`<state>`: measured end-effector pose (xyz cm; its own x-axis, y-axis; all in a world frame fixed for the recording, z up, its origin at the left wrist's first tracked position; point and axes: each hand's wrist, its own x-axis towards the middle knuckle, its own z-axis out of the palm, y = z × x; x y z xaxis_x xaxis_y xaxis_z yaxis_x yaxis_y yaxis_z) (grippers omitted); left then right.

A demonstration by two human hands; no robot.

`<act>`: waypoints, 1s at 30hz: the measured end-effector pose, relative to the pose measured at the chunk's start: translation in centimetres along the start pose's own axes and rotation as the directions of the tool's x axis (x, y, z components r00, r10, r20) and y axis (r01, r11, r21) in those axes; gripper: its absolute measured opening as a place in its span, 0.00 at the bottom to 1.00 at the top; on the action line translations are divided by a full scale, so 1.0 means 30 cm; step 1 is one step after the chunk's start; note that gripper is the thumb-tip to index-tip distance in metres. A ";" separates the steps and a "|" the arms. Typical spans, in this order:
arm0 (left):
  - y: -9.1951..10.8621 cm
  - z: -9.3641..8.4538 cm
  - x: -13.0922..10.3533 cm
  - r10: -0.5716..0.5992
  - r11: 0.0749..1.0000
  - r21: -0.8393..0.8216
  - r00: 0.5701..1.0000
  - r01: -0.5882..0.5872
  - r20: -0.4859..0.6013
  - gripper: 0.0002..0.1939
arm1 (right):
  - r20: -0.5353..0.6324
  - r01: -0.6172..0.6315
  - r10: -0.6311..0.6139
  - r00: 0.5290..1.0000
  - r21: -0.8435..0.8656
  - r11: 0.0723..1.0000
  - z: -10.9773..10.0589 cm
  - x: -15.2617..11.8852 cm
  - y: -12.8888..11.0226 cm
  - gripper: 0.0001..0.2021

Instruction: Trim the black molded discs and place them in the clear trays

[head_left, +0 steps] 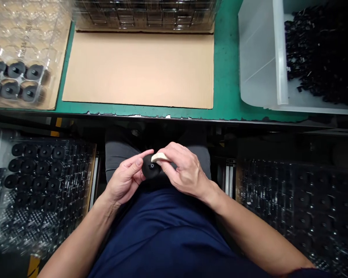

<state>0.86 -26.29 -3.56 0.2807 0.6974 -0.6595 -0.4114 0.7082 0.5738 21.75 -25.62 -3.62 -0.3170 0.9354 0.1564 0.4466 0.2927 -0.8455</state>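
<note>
Left hand [127, 178] grips a small round black part [150, 169] w/ fingers curled round its left side, thumb tip on the upper edge. Right hand [182, 170] is closed on a pale cream pad [159, 156], pinched btwn thumb & fingers, pressed onto the top of the part. Part sits btwn both hands, over the lap, below the front edge of the green surface [226, 77]; a small centre hole faces the camera.

On the surface: bare cardboard sheet [139, 67] in the middle, clear blister tray [17, 58] at left w/ two rows of similar black parts, stacked clear trays [145, 13] at the back, white bin [262, 61] at right full of small black pieces. Embossed lettering on the blister tray, too faint to read. Lower down, left of the lap, another tray of black parts [37, 170]; right of the lap, a dark tray stack [295, 208].
</note>
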 end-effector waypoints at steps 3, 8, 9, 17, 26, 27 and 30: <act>-0.013 -0.005 -0.001 -0.128 0.992 0.000 0.988 0.128 0.083 0.22 | 0.089 0.167 -0.166 0.982 0.002 0.986 -0.023 0.008 0.008 0.09; -0.038 -0.004 -0.001 -0.274 0.955 -0.066 0.947 0.288 0.168 0.24 | 0.190 0.376 -0.363 0.912 -0.037 0.926 -0.045 0.025 0.006 0.12; -0.038 -0.001 -0.001 -0.256 0.957 -0.095 0.953 0.273 0.164 0.24 | 0.173 0.385 -0.370 0.913 -0.059 0.921 -0.042 0.025 0.005 0.12; 0.001 0.047 0.007 0.303 0.951 -0.025 0.947 -0.307 -0.107 0.30 | 0.132 -0.442 0.423 0.897 0.234 0.866 0.018 0.011 -0.045 0.14; 0.013 0.027 -0.017 0.161 0.986 0.048 0.985 -0.158 -0.058 0.24 | -0.042 -0.076 0.072 0.997 -0.103 0.992 0.002 0.007 -0.020 0.09; 0.009 0.021 -0.018 0.121 0.992 0.042 0.991 -0.119 -0.051 0.24 | -0.019 -0.048 0.046 0.999 -0.127 0.991 -0.002 0.006 -0.018 0.09; -0.004 0.009 -0.017 0.040 0.999 -0.005 0.999 -0.040 -0.026 0.25 | 0.033 0.023 -0.019 0.999 -0.137 0.990 -0.013 0.007 -0.017 0.10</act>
<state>1.00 -26.70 -3.18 0.2413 0.7217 -0.6487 -0.4264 0.6794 0.5972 21.78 -25.51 -2.95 -0.3531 0.9227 0.1550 0.5498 0.3386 -0.7636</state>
